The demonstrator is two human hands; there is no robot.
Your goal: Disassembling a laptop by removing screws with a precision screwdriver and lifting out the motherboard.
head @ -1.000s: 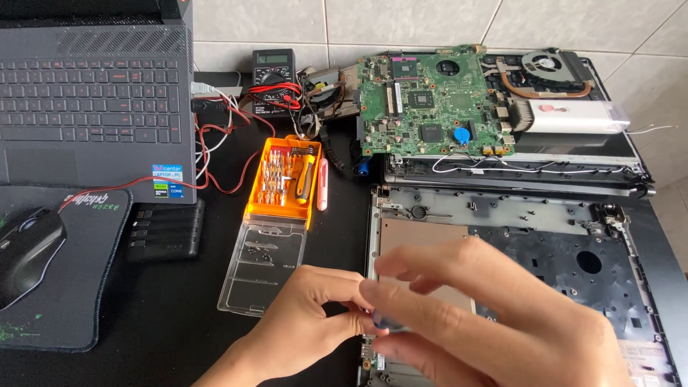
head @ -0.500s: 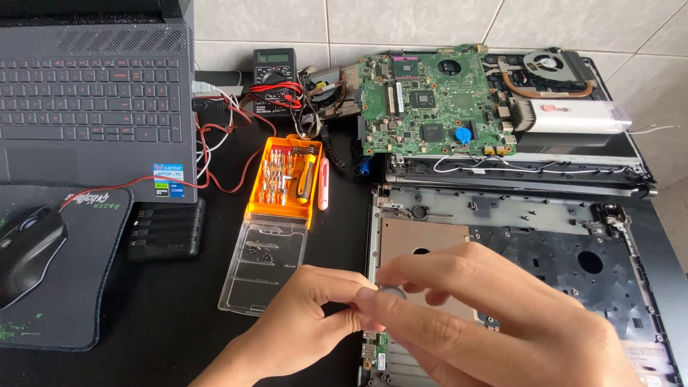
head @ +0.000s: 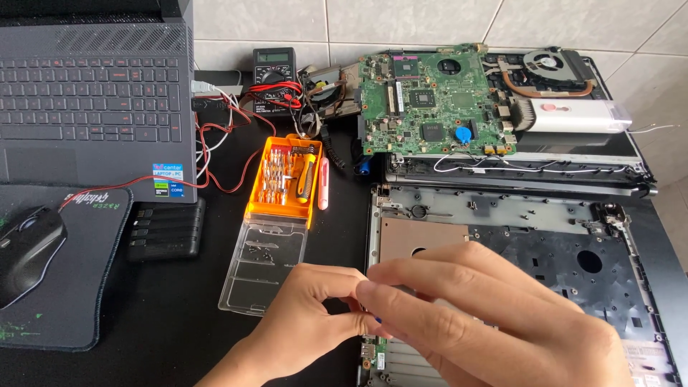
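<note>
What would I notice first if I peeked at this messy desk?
Probably the green circuit board at the top middle, lying bare. Next, the orange screwdriver kit, its clear lid open, left of the opened laptop shell. In front, the left hand and right hand meet, pinching something tiny.

Two hands, left hand [head: 304, 315] and right hand [head: 487, 315]. Two laptops: one whole laptop [head: 93, 93] far left, one opened laptop base [head: 516, 236] right. One green circuit board [head: 430, 100]. One mouse [head: 29, 251]. One orange bit case [head: 283, 179]. One multimeter [head: 274, 68].

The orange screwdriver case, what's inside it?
The orange screwdriver case holds rows of metal bits and a black-and-yellow driver handle. Its clear lid lies open; whatever sits under the bits is hidden.
</note>
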